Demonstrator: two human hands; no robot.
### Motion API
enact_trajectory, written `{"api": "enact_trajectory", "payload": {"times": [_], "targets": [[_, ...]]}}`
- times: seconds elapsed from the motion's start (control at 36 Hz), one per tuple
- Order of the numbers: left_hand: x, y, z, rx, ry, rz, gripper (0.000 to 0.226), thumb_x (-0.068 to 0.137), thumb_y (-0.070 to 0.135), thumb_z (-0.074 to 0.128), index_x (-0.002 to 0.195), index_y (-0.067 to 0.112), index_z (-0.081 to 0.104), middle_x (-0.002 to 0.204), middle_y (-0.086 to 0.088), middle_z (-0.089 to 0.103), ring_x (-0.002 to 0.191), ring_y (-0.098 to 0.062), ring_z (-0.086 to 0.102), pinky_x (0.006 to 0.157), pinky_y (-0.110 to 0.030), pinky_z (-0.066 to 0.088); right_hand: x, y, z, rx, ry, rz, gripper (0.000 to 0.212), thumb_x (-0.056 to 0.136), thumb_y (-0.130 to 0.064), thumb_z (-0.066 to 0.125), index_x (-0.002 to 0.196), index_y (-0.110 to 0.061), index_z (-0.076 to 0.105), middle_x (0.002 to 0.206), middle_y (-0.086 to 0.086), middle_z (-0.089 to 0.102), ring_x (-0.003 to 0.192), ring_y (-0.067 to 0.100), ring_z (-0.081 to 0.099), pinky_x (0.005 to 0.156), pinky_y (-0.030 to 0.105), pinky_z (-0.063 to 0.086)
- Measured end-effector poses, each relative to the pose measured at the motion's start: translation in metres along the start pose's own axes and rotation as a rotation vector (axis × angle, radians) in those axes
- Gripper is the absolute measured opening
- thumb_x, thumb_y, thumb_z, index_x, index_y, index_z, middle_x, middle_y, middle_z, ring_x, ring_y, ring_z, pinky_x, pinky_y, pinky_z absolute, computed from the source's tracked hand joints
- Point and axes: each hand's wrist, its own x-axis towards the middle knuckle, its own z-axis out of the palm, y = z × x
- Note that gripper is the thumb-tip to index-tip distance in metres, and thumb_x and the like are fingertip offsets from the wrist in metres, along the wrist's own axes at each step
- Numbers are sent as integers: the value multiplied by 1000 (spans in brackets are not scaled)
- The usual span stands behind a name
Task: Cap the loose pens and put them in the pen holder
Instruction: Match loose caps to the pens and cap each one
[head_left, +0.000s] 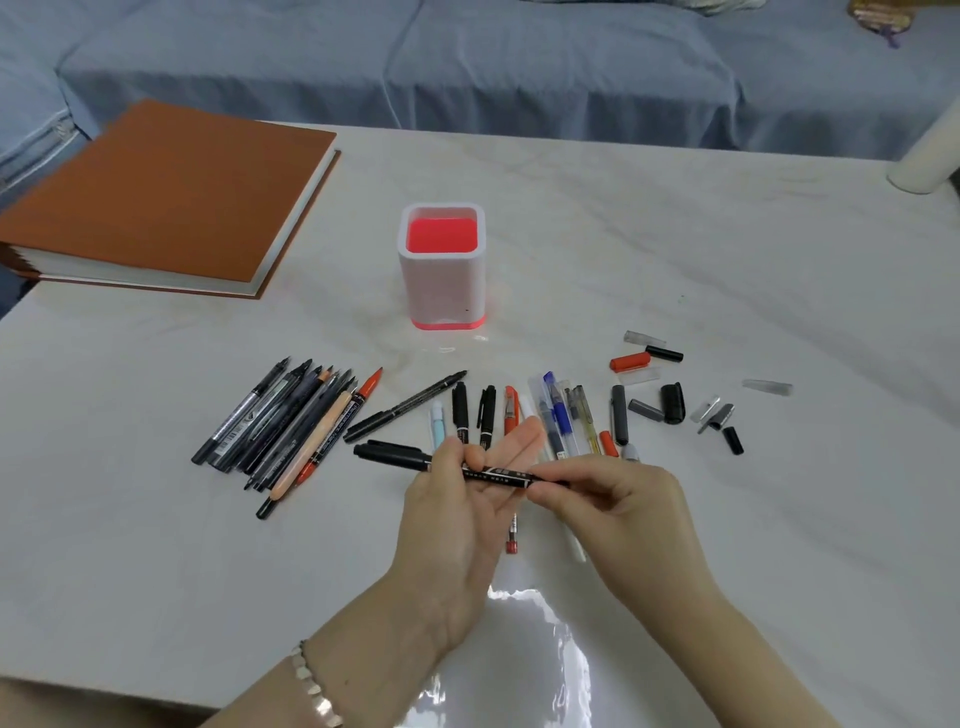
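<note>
Head view: my black marker pen (493, 473) lies crosswise, capped end pointing left, above the table (675, 249), on my side of the pen holder (441, 275). My left hand (457, 514) pinches its barrel; my right hand (628, 501) pinches its right end.

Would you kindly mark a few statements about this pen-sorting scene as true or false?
1. The left hand and right hand both hold one black marker. True.
2. The pen holder lies on its side. False: it stands upright.
3. A brown book lies at the far left of the table. True.
4. The loose caps are stacked on the brown book. False: they lie on the table, to the right of the pen holder and nearer the person.
</note>
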Motion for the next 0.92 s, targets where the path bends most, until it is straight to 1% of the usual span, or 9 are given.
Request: {"api": "enact_trajectory", "payload": {"times": [0.11, 0.19, 0.39, 0.56, 0.61, 0.67, 0.75, 0.83, 0.92], "targets": [[2, 0, -1, 9, 12, -6, 36, 96, 16, 26, 60, 14, 31, 94, -16, 72, 82, -15, 72, 91, -33, 46, 0, 3, 3, 3, 5, -14, 39, 71, -3, 73, 67, -40, 67, 56, -28, 64, 56, -4, 58, 57, 4, 41], [3, 1, -4, 47, 9, -42, 35, 98, 22, 26, 64, 14, 34, 93, -15, 73, 84, -15, 71, 85, -31, 48, -4, 9, 3, -81, 24, -87, 39, 70, -6, 76, 68, -45, 69, 66, -27, 66, 62, -3, 59, 61, 4, 41], [2, -1, -4, 165, -2, -31, 41, 96, 36, 33, 85, 6, 59, 95, -10, 73, 90, -15, 70, 81, -29, 50, -7, 18, 9, -253, 73, -226, 33, 74, -23, 65, 103, -39, 61, 83, -15, 67, 72, 4, 60, 66, 7, 44], [4, 11, -12, 414, 71, 3, 32, 90, 36, 48, 95, 9, 64, 98, -10, 72, 91, -21, 68, 84, -33, 52, -5, 16, -6, -261, 57, -170, 23, 77, -27, 62, 96, -38, 62, 74, -21, 66, 72, 1, 58, 65, 8, 43], [9, 21, -21, 617, 197, 212, 40, 88, 35, 53, 119, 10, 48, 108, -6, 66, 95, -18, 64, 87, -31, 48, -2, 19, -16, -247, 86, -122, 17, 79, -19, 68, 75, -35, 70, 77, -20, 65, 71, 4, 57, 62, 11, 44], [16, 37, -31, 872, 259, 529, 43, 90, 27, 52, 129, 18, 37, 117, 6, 50, 103, -7, 54, 89, -21, 39, 2, 23, -26, -274, 136, -86, 14, 78, -11, 68, 80, -25, 72, 63, -17, 64, 71, 1, 56, 61, 5, 41], [44, 57, -53, 1493, 234, 868, 35, 90, 9, 50, 125, 11, 48, 120, -5, 48, 110, -20, 46, 94, -30, 36, 9, 26, -35, -371, 133, -67, 11, 79, -11, 68, 87, -14, 74, 71, -21, 61, 70, -8, 54, 63, 0, 37], [71, 66, -62, 1938, 233, 874, 34, 86, 15, 58, 118, 6, 57, 116, -14, 56, 106, -34, 45, 90, -40, 36, 10, 28, -37, -415, 94, -55, 14, 79, -14, 68, 91, -13, 73, 74, -10, 65, 68, -14, 52, 64, -2, 35], [84, 63, -62, 2192, 178, 793, 29, 88, 27, 54, 108, 7, 62, 110, -10, 58, 102, -30, 44, 87, -37, 36, 8, 26, -38, -410, 64, -50, 11, 80, -12, 67, 89, -13, 73, 74, -16, 62, 66, -15, 52, 64, -1, 36]]}}
